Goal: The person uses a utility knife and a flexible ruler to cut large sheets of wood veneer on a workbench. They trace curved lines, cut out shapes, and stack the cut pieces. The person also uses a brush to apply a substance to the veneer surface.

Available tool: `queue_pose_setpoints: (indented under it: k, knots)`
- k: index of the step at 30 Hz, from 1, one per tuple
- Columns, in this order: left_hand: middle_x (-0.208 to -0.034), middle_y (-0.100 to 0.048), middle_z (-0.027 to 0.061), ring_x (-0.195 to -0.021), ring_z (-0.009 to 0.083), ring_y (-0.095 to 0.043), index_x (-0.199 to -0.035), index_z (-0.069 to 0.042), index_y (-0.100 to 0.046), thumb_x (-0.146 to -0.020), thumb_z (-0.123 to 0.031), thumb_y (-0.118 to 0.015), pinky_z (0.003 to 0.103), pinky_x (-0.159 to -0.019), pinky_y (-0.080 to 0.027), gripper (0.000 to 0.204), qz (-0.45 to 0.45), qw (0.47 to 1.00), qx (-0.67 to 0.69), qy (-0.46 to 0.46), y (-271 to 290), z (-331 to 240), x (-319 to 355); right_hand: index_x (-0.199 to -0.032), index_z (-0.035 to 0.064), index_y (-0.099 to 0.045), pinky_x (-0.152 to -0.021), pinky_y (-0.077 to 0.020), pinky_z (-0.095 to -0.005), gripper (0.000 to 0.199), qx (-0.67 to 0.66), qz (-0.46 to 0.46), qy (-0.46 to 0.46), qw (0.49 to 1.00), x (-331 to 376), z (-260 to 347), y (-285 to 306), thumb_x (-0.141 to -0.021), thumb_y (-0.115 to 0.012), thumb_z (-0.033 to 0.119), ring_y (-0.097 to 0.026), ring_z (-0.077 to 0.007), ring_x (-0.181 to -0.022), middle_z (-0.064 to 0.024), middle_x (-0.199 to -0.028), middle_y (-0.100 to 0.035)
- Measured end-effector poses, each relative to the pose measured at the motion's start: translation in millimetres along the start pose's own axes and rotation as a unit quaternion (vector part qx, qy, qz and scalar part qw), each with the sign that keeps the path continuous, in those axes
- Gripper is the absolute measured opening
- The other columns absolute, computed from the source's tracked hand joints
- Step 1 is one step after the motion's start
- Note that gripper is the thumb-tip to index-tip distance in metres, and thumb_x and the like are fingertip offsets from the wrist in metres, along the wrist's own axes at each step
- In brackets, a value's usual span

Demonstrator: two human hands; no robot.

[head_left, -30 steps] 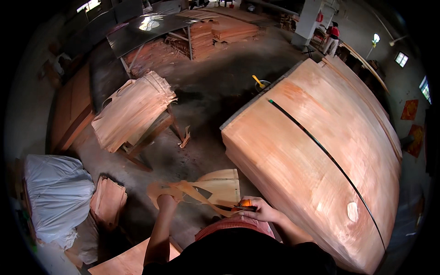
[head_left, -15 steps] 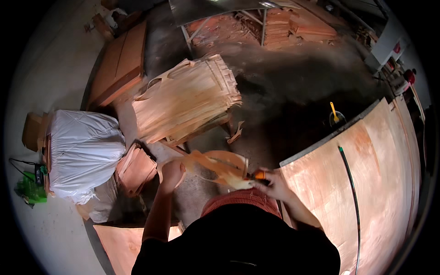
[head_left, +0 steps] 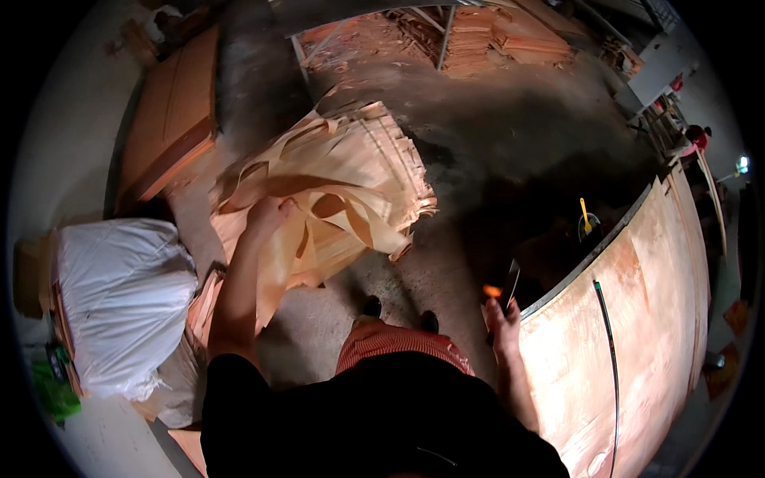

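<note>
My left hand (head_left: 269, 217) is closed on a thin, pale, curling wood veneer sheet (head_left: 275, 267), which hangs beside my forearm and drapes over a stack of veneer sheets (head_left: 390, 155) with ragged ends. Curled strips lie across that stack, and I cannot tell which of them belong to the held sheet. At the right, my right hand (head_left: 504, 323) grips a knife (head_left: 513, 279) with its flat blade pointing up and an orange part near the fingers. It is close to the left edge of a large wood panel (head_left: 590, 358).
A thin dark rod (head_left: 610, 342) lies on the panel. Beyond its edge stands a dark container (head_left: 590, 226) with a yellow-handled tool. On my left are a white wrapped bundle (head_left: 119, 295) and a brown board stack (head_left: 171, 119). Veneer piles (head_left: 526, 40) lie at the back.
My left hand has carried the veneer sheet forward over the stack. My right hand has moved away from the sheet to the right with the knife.
</note>
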State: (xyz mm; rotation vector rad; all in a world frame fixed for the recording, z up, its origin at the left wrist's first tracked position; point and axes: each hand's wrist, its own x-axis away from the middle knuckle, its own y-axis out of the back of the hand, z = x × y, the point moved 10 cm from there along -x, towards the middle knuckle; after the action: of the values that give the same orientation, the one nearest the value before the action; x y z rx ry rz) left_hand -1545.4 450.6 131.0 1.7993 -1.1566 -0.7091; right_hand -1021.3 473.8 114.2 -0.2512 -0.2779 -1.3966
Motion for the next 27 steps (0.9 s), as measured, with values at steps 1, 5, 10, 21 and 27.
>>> queue_pose_setpoints:
  k: [1,5,10,21,27]
  knots:
    - [-0.058,-0.055,0.0151,-0.057,0.0280,-0.057,-0.069,-0.002,-0.060,-0.081,-0.039,-0.047,0.038,-0.055,-0.042,0.040,0.000,0.999,-0.037,0.000,-9,27,-21,-0.096,0.0075,-0.052,-0.038,-0.0235,-0.0162,0.016,-0.004,-0.029,-0.022,0.999,8,-14,1,-0.082,-0.054,0.014,-0.032,-0.0003,-0.043,0.0062,-0.062,-0.044]
    - [-0.066,-0.058,0.0148,-0.063,0.0287,-0.058,-0.075,-0.001,-0.061,-0.079,-0.035,-0.052,0.039,-0.059,-0.045,0.036,0.018,0.977,-0.207,-0.037,-30,60,-80,-0.095,0.0075,-0.052,-0.036,-0.0237,-0.0172,0.015,0.034,-0.037,-0.077,0.996,27,-56,-14,-0.081,-0.054,0.014,-0.032,-0.0012,-0.041,0.0054,-0.061,-0.043]
    - [-0.111,-0.047,0.0168,-0.096,0.0300,-0.049,-0.107,-0.001,-0.050,-0.076,-0.029,-0.057,0.038,-0.079,-0.042,0.042,-0.015,0.972,-0.230,0.046,-41,95,-81,-0.094,0.0042,-0.053,-0.039,-0.0270,-0.0166,0.017,0.036,-0.039,-0.069,0.996,46,-45,-36,-0.082,-0.054,0.016,-0.034,-0.0007,-0.044,0.0038,-0.064,-0.048]
    - [-0.122,-0.039,0.0172,-0.108,0.0297,-0.042,-0.119,-0.005,-0.040,-0.073,-0.020,-0.057,0.040,-0.087,-0.035,0.051,-0.262,0.923,-0.199,-0.197,-25,-75,71,-0.097,0.0003,-0.056,-0.043,-0.0313,-0.0191,0.021,0.049,-0.023,0.010,0.998,127,-53,-1,-0.085,-0.050,0.015,-0.039,-0.0043,-0.044,0.0003,-0.055,-0.049]
    - [-0.093,-0.058,0.0141,-0.088,0.0295,-0.056,-0.104,-0.013,-0.055,-0.075,-0.033,-0.051,0.041,-0.073,-0.045,0.035,0.420,0.807,-0.101,-0.402,-252,-197,251,-0.094,-0.0043,-0.054,-0.049,-0.0386,-0.0226,0.018,0.037,-0.048,0.023,0.998,226,-117,69,-0.086,-0.046,0.010,-0.049,-0.0085,-0.051,-0.0034,-0.060,-0.053]
